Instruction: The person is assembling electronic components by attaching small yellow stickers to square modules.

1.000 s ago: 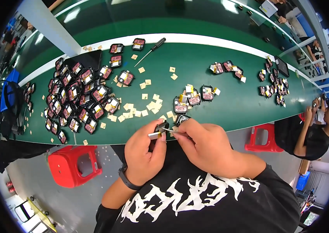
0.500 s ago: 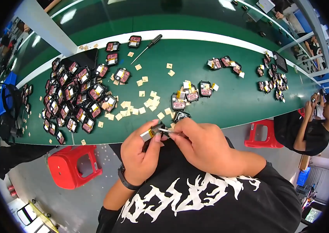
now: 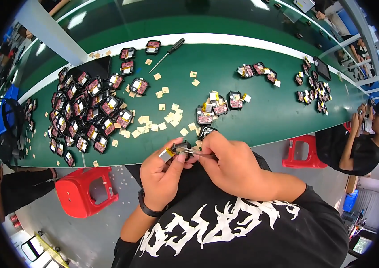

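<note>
Just off the table's near edge, my left hand (image 3: 160,178) grips a small black electronic device housing (image 3: 179,146) between thumb and fingers. A silver battery (image 3: 167,155) with yellow tape sticks out from its left side. My right hand (image 3: 238,167) pinches a pair of metal tweezers (image 3: 202,154), whose tips reach into the housing by my left thumb. What the tips touch is too small to make out. Right behind my right fingers lies another black housing (image 3: 207,131), partly hidden. Beyond it stand several opened housings (image 3: 205,115) with reddish circuit boards and batteries.
A large heap of similar housings (image 3: 80,106) covers the left of the green table (image 3: 153,149). Small beige square pieces (image 3: 170,117) lie scattered mid-table. A screwdriver (image 3: 167,55) rests at the back. Red stools (image 3: 82,192) stand below; a person (image 3: 355,143) sits at the right.
My right hand has shifted its hold, and more of the tweezers now shows, lying flatter across the housing. The housing has tilted slightly in my left hand. At far left, another person's hands have come into view.
</note>
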A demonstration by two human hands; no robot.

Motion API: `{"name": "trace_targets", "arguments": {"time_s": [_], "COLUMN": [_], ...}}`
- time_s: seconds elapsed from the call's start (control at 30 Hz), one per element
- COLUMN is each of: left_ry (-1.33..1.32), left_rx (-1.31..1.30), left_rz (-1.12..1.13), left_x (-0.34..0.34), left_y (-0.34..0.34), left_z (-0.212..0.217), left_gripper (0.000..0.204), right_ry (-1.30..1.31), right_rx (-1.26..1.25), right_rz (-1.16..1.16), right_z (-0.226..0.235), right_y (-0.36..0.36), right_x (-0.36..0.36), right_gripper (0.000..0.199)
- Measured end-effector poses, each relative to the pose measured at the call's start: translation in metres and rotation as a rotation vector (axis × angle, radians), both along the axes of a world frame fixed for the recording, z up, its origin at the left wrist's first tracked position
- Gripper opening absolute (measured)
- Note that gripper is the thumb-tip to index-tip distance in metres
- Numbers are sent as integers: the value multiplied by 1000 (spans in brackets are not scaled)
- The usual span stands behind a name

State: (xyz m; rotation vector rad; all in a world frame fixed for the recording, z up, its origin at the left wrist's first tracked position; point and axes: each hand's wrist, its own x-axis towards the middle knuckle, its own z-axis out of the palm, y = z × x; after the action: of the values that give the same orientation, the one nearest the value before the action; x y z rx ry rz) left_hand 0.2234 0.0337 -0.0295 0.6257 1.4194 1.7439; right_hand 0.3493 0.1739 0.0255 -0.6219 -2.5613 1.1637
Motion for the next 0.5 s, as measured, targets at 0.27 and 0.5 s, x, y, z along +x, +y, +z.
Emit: {"name": "trace_targets", "arguments": {"time_s": [0.27, 0.5], "left_ry": [304, 365], "left_rx": [-16, -38], "left_rz": [81, 63], "left_x": [2, 2], "left_y": [0, 1], "left_z": [-7, -4], "left_gripper": [32, 33], "right_ry": [-86, -58], "right_rx": [-3, -20], "right_rz": [33, 17], "right_z": [6, 0], "right_y": [3, 2], "right_x": [2, 3], "right_gripper": [23, 22]}}
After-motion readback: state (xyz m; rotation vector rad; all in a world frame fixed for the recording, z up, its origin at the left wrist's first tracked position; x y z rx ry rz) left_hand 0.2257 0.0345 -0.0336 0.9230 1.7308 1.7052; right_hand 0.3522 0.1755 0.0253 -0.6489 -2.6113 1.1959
